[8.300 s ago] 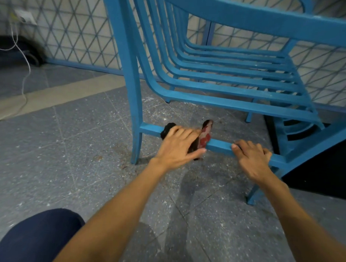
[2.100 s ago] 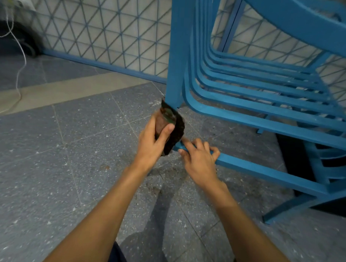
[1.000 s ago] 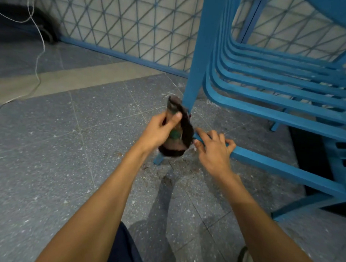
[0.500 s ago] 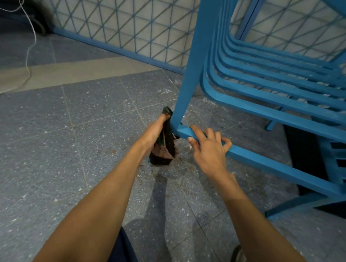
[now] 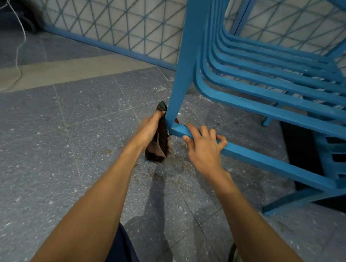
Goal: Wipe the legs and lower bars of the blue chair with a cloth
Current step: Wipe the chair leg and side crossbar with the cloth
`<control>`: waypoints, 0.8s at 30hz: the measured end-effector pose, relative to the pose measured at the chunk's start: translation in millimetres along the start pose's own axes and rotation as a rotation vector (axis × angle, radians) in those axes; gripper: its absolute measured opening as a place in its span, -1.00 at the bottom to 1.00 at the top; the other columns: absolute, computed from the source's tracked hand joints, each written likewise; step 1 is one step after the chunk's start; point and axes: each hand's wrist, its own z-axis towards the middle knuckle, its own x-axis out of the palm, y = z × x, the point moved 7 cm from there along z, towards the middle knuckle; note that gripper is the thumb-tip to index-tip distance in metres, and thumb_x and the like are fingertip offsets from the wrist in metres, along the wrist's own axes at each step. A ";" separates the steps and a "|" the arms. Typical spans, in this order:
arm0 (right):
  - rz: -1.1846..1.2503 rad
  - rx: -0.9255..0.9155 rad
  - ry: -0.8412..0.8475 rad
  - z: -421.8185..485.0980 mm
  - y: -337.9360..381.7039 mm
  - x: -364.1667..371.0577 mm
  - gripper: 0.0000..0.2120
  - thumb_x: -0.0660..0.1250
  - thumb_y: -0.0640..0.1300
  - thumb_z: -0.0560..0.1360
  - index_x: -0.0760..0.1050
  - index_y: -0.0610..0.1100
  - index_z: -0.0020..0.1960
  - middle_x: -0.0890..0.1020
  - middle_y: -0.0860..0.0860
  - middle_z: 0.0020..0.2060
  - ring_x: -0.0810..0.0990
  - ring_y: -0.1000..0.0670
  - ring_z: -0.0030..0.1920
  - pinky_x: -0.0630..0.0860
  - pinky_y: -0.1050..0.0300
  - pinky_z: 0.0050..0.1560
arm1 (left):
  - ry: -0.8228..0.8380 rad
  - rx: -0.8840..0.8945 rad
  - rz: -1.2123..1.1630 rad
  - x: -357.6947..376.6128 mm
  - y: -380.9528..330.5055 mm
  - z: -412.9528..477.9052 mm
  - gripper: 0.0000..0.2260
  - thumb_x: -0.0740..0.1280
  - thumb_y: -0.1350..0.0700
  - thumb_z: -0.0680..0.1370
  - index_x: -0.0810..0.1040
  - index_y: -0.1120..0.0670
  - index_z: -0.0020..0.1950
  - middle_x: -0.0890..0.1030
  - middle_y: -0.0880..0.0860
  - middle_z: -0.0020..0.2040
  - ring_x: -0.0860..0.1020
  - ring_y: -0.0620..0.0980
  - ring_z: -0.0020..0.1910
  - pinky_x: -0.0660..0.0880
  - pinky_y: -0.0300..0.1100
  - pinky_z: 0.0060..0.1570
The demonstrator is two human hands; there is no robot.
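At mid-frame, the left hand [image 5: 148,129], fingers curled round the cloth [image 5: 158,150], has slid down the leg [image 5: 183,72] of the blue chair [image 5: 269,89] to its foot. The right hand [image 5: 203,150] still clasps the lower bar [image 5: 266,162], fingers curled over it. That leg looks nearly wiped.

the left hand [image 5: 149,129] grips a dark cloth [image 5: 160,144] against one leg [image 5: 182,72] of the blue chair [image 5: 269,91], on the leg's 9 o'clock side, near its foot. at 3 o'clock of the cloth, the right hand [image 5: 204,150] curls over the lower bar [image 5: 266,162], close to the joint. brown grit [image 5: 158,176] lies on the speckled grey floor [image 5: 68,146] at 6 o'clock of the cloth. a white cable [image 5: 25,36] trails at 10 o'clock.
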 end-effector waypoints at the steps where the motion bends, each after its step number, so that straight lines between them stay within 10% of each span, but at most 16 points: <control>1: 0.000 0.000 0.010 0.2 0.1 0.0 -0.64 0.07 0.09 0.61 0.31 0.13 0.39 0.47 0.05 0.09 0.35 -0.02 0.15 -0.01 0.02 0.10 | -0.009 -0.006 0.020 -0.9 1.6 -3.4 -0.65 0.12 -0.20 0.54 0.61 -0.04 -0.05 0.67 0.08 -0.11 0.63 0.04 -0.10 0.54 -0.04 -0.03; 7: 0.032 0.000 0.077 -1.3 -1.3 -0.1 -0.62 0.08 0.05 0.62 0.26 0.13 0.43 0.44 0.04 0.12 0.32 -0.02 0.19 -0.03 0.03 0.11 | -0.088 -0.027 -0.014 -7.2 -3.4 -23.0 -0.75 0.17 -0.03 0.59 0.57 0.08 -0.01 0.60 -0.01 -0.21 0.55 -0.15 -0.27 0.43 -0.37 -0.38; 14: 0.553 0.044 0.072 -12.6 11.6 -30.4 -0.49 0.23 0.15 0.53 0.21 0.24 0.45 0.40 0.08 0.22 0.31 0.00 0.30 0.03 0.00 0.33 | -0.280 0.008 0.135 -22.1 -24.2 -50.8 -0.74 0.30 -0.03 0.53 0.58 0.15 -0.19 0.62 0.08 -0.22 0.57 0.04 -0.24 0.47 -0.13 -0.22; 17: 0.727 -0.087 0.089 -36.1 50.7 -40.8 -0.31 0.34 0.25 0.42 0.11 0.31 0.46 0.29 0.06 0.35 0.30 0.05 0.37 0.23 0.04 0.39 | -0.057 -0.064 -0.091 -8.9 -31.1 -64.3 -0.75 0.34 -0.02 0.53 0.62 0.16 -0.12 0.67 0.10 -0.20 0.64 0.03 -0.23 0.56 -0.13 -0.20; 20: 0.915 -0.050 -0.006 -51.9 62.6 -52.2 -0.21 0.51 -0.08 0.36 0.19 0.23 0.46 0.34 0.03 0.31 0.38 0.35 0.23 0.30 0.53 0.20 | 0.266 -0.126 -0.157 13.6 -44.2 -81.0 -0.70 0.27 -0.01 0.58 0.60 0.22 0.01 0.67 0.13 -0.13 0.65 0.06 -0.11 0.58 -0.09 -0.07; 24: 0.854 -0.035 -0.115 -53.9 52.8 -79.7 -0.29 0.43 -0.33 0.35 0.39 0.18 0.38 0.47 0.05 0.11 0.48 0.29 0.09 0.34 0.57 0.05 | 0.469 -0.076 -0.014 7.7 -57.2 -88.6 -0.68 0.22 -0.06 0.59 0.61 0.15 0.06 0.69 0.07 -0.03 0.65 0.00 -0.01 0.53 0.00 0.05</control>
